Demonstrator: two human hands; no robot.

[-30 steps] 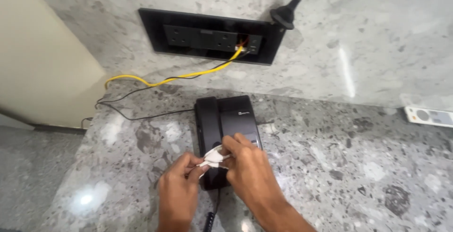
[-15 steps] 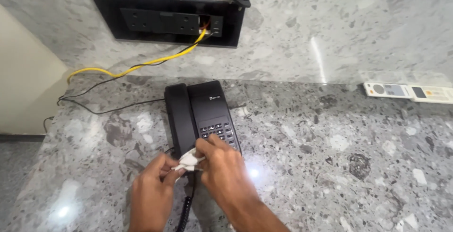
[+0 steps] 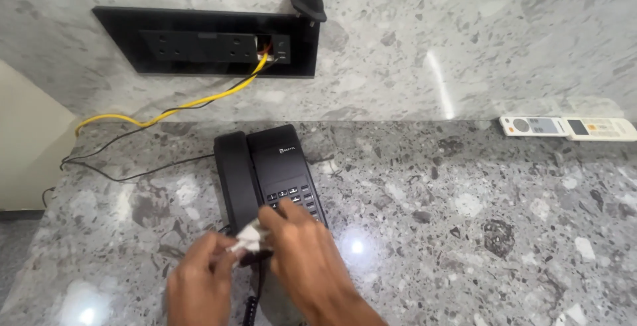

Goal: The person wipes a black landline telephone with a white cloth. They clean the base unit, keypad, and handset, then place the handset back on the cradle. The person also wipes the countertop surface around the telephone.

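A black desk telephone (image 3: 275, 170) lies on the grey speckled stone counter (image 3: 464, 233), its handset on the left side and its keypad showing. Over its near end both my hands pinch a small crumpled white cloth (image 3: 250, 236). My left hand (image 3: 199, 283) grips the cloth from the left. From the right, my right hand (image 3: 302, 256) holds it with the fingers over the phone's lower keys. The phone's coiled cord (image 3: 251, 309) runs down between my wrists.
A black socket panel (image 3: 199, 41) sits in the stone wall, with a yellow cable (image 3: 166, 110) and a thin black cable (image 3: 133, 173) trailing left across the counter. A black plug (image 3: 308, 1) hangs by the panel. Two white remotes (image 3: 567, 127) lie at the back right.
The view has shifted right and down, so the phone and panel sit further left in the frame. My hands still hold the white cloth at the phone's near end, now slightly blurred.
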